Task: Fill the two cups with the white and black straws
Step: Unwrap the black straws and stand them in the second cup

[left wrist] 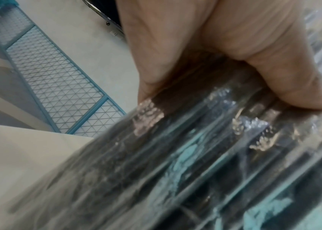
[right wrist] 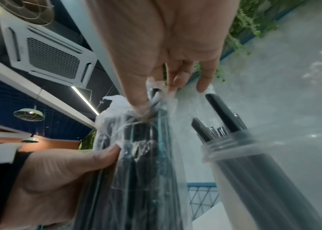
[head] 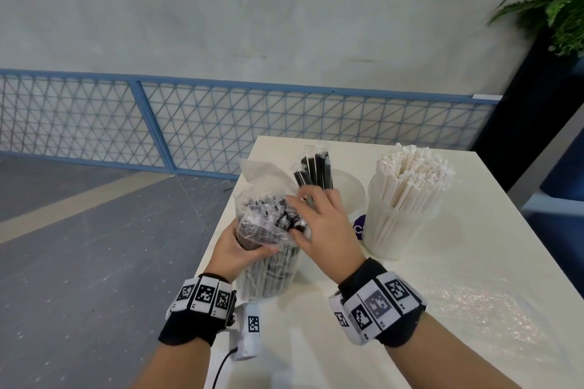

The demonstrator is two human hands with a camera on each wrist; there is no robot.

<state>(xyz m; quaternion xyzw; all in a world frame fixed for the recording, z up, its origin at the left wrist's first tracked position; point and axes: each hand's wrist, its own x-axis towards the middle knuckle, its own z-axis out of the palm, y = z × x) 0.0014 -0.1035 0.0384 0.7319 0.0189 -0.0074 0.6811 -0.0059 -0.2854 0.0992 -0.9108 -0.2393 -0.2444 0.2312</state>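
Note:
A clear plastic bag of wrapped black straws [head: 268,224] stands at the table's left edge. My left hand [head: 249,246] grips it around the middle, with the palm [left wrist: 225,54] pressed against the bag [left wrist: 195,155]. My right hand [head: 298,218] is at the bag's open top, where its thumb and fingers [right wrist: 136,96] pinch the wrapped tip of a black straw [right wrist: 154,95]. Just behind stands a clear cup [head: 350,186] holding a few black straws [head: 316,170], also seen as a cup [right wrist: 254,179] in the right wrist view. To its right, a second cup [head: 401,230] is packed with white straws [head: 417,170].
The white table [head: 458,309] reaches to the right and toward me. Its left edge runs close beside the bag, with grey floor [head: 79,246] below. A blue mesh fence [head: 189,129] lines the wall, and a dark planter with a fern [head: 543,73] stands at the far right.

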